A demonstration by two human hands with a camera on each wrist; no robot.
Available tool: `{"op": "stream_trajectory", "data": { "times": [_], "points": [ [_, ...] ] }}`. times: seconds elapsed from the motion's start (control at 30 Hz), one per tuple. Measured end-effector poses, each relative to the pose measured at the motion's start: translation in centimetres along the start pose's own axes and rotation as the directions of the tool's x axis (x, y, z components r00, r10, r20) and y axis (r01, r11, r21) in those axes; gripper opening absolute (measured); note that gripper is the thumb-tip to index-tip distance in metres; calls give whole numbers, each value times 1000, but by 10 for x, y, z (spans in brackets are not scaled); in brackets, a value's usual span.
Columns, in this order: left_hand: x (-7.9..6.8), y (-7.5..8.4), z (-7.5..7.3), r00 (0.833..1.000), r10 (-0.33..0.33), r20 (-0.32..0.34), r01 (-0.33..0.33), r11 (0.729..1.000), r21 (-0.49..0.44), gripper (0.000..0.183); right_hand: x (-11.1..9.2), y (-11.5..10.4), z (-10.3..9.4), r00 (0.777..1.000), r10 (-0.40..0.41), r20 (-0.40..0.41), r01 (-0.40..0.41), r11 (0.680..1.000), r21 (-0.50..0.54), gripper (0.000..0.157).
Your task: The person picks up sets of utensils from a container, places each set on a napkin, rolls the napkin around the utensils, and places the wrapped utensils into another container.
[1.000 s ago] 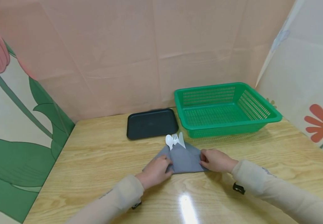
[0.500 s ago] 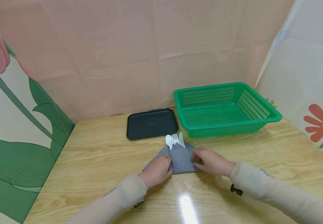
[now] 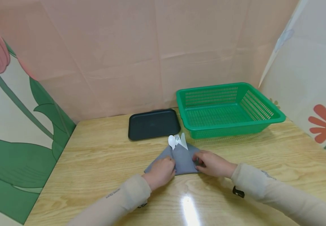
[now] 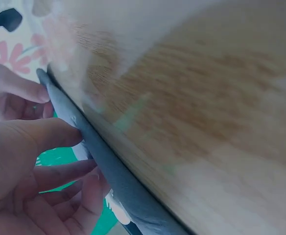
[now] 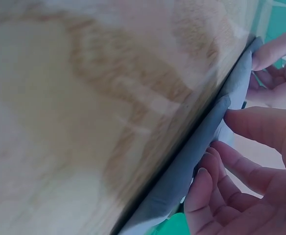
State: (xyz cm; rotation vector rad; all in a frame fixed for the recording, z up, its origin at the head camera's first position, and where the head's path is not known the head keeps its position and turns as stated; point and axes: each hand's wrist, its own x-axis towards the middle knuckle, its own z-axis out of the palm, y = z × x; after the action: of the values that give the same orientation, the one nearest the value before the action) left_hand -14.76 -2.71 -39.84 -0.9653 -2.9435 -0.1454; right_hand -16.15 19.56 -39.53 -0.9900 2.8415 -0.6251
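A folded grey napkin (image 3: 182,160) lies on the table, its pointed flap covering the handles of a white plastic spoon (image 3: 172,141), fork (image 3: 177,138) and knife (image 3: 184,141). Only their upper ends stick out at the far side. My left hand (image 3: 160,172) pinches the napkin left of the cutlery, thumb on the fold in the left wrist view. On the opposite side, my right hand (image 3: 214,164) pinches the napkin's right part between thumb and fingers, as the right wrist view shows. The napkin's left corner shows beyond my left hand.
Behind the napkin lies a black tray (image 3: 154,124), close to a green plastic basket (image 3: 228,125) with slotted walls at the back right. A wooden table (image 3: 100,157) carries everything. Patterned sheets hang around its back and sides.
My right hand has moved left, in toward the cutlery, along the napkin's right part. My left hand has shifted slightly right, its fingers drawn closer together. Tray and basket stay put.
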Motion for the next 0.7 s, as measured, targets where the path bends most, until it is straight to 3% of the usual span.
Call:
{"op": "stream_trajectory", "data": {
  "times": [0.27, 0.7],
  "points": [
    [0, 5, 2, 998, 2, -59, 2, 998, 57, 6, 1, -2, 0, 1000, -1, 15, 1, 1000, 4, 16],
    [0, 9, 3, 995, 14, -96, 1, 988, 153, 6, 2, -1, 0, 1000, -10, 28, 9, 1000, 20, 17]
  ]
}}
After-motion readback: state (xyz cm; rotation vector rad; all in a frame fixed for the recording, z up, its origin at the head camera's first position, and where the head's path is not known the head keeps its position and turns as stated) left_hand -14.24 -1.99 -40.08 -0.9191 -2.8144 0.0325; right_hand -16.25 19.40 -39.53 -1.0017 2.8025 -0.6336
